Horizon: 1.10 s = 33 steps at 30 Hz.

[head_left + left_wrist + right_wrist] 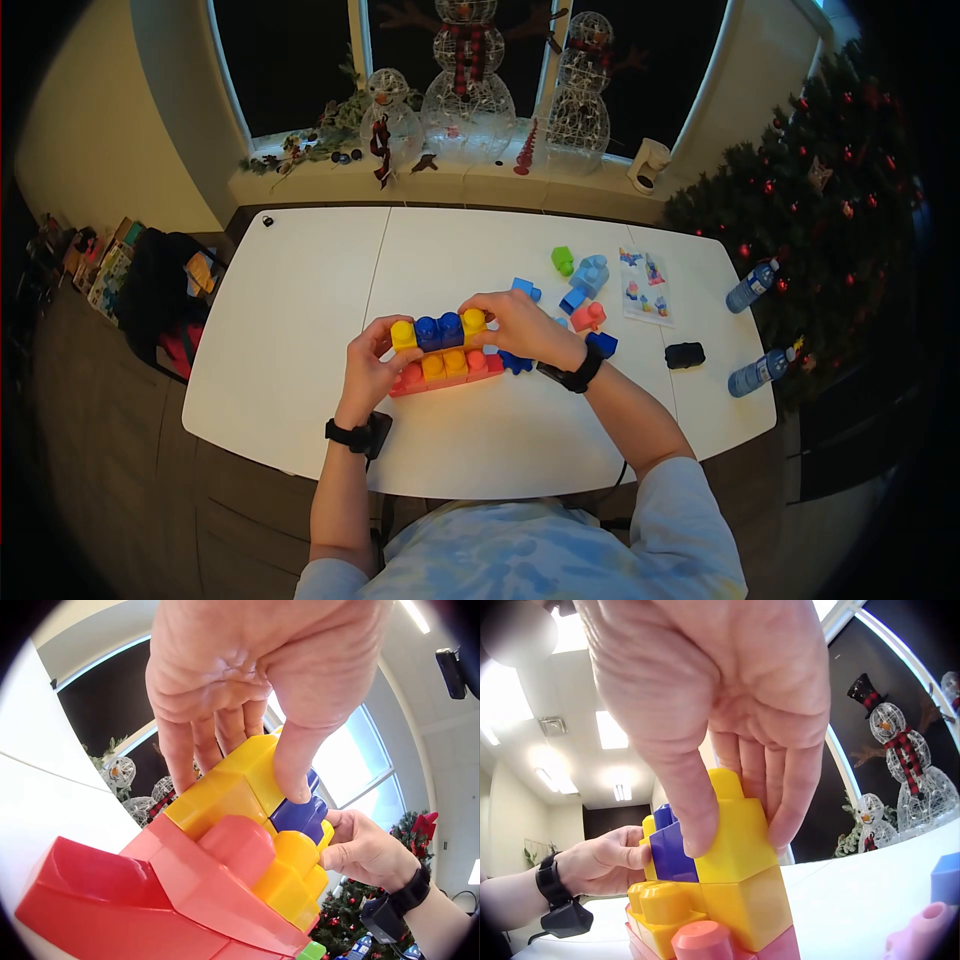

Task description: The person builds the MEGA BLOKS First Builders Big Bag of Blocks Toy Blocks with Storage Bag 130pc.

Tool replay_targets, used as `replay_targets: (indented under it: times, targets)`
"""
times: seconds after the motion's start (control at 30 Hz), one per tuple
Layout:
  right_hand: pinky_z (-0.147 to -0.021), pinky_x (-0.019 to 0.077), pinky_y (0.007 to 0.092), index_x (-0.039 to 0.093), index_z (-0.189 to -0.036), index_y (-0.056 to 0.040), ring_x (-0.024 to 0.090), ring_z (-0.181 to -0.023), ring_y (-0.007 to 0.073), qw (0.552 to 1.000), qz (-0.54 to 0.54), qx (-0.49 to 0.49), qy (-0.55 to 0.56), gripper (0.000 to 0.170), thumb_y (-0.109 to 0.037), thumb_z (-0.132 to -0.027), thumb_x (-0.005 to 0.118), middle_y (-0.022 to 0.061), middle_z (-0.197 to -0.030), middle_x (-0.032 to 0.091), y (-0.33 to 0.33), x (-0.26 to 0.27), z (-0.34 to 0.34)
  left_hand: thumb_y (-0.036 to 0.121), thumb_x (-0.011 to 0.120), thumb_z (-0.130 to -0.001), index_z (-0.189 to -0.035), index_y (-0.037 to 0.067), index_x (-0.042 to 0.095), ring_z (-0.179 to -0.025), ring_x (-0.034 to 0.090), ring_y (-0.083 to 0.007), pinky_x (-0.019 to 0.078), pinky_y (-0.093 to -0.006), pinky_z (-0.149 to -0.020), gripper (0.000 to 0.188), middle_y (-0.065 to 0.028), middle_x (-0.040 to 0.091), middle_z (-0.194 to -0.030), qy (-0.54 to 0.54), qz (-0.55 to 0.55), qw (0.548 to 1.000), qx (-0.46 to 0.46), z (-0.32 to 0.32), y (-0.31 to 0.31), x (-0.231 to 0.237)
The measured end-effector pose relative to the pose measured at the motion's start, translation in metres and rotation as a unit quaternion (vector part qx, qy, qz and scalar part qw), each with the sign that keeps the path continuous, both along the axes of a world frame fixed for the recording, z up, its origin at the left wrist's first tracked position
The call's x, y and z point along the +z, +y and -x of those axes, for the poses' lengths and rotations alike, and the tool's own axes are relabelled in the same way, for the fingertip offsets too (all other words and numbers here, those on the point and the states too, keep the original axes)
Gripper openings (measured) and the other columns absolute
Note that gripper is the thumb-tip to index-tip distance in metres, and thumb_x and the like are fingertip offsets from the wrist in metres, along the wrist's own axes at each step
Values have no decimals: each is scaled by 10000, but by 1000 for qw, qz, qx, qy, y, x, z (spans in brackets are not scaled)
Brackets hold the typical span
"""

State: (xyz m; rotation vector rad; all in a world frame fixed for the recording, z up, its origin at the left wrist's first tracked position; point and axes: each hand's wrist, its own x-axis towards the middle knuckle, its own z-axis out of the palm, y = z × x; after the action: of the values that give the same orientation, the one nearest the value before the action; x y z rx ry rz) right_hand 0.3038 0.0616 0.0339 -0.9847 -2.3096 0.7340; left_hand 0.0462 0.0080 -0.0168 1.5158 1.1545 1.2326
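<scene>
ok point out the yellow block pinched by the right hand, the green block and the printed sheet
yellow block (739,840): right wrist view, on its side face
green block (562,261): head view, on its body
printed sheet (646,287): head view, near its middle

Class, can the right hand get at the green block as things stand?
Probably yes, once the right hand releases the yellow block it holds; blue blocks lie near the green block, but the way above looks free.

Ceiling lights (613,730) blaze white in the right wrist view, a grey blob (519,634) out of focus in its corner! Sheen glints off the red block (112,900); over in the head view it's dimmer, desk (290,300) bright, fisheye edges curving away into black.
</scene>
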Motion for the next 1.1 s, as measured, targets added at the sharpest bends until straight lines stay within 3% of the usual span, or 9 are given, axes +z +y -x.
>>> replay_targets:
  times: [0.23,0.3,0.4,0.5,0.6,0.7,0.83,0.93,1.1]
  targets:
    - [-855,574,344,690,-1218,-29,717,-972,292,994,63,73,-57,421,-168,-844,827,163,-1121,736,15,22,-22,-14,805,-843,-1220,3,641,-1102,685,-184,536,-352,-1048,411,-69,703,-1157,0,4,1000,-4,0,0,1]
    - [-887,572,351,683,-1254,-27,709,-1041,258,994,101,-3,34,453,-260,-885,808,148,-1197,724,52,14,-48,-13,807,-843,-1221,2,641,-1109,687,-188,534,-356,-1055,414,-72,705,-1163,4,-8,1000,0,2,0,-1]
    - [-895,576,406,698,-1188,1,712,-1027,334,967,-29,-238,-87,555,-420,-844,808,196,-1151,729,121,-15,-100,-12,810,-840,-1226,0,641,-1114,692,-192,532,-360,-1061,422,-79,709,-1173,-4,-18,1000,-1,2,0,-2]
    - [-911,579,443,714,-1142,-14,712,-1053,374,902,-37,-313,-294,536,-376,-770,848,222,-1116,729,160,-59,-137,-5,812,-843,-1229,3,641,-1105,695,-190,534,-360,-1060,422,-85,713,-1170,8,-8,1000,0,2,0,-1]
    - [-943,567,467,699,-1135,-4,685,-1110,396,869,39,-361,-335,531,-331,-743,845,252,-1124,710,160,-64,-127,3,811,-848,-1234,12,641,-1104,695,-188,534,-359,-1061,422,-83,716,-1163,16,4,1000,0,2,-1,1]
    - [-943,572,475,696,-1119,-17,685,-1120,406,857,8,-402,-321,445,-251,-756,803,256,-1113,707,185,-102,-128,13,812,-851,-1239,19,641,-1106,693,-184,532,-354,-1063,424,-82,718,-1160,16,-6,1000,-1,3,1,-2]
    - [-951,561,474,701,-1130,-63,678,-1116,391,864,2,-387,-321,399,-179,-752,757,218,-1104,714,182,-107,-110,3,801,-853,-1230,16,653,-1086,708,-181,538,-346,-1055,405,-85,732,-1136,10,-21,1000,-2,2,-1,-1]
    - [-944,564,448,734,-1125,-134,688,-1096,367,910,-8,-282,-303,289,-126,-845,665,190,-1121,711,161,-82,-93,4,800,-854,-1233,16,652,-1096,708,-186,537,-349,-1058,407,-88,731,-1147,16,-18,1000,1,2,-2,1]
    - [-927,531,434,708,-1145,-102,652,-1076,347,986,-77,-137,-55,350,-195,-809,738,167,-1065,694,110,11,-30,15,809,-851,-1251,10,638,-1139,684,-189,524,-360,-1070,436,-88,714,-1181,-3,-30,1000,-6,2,-2,1]
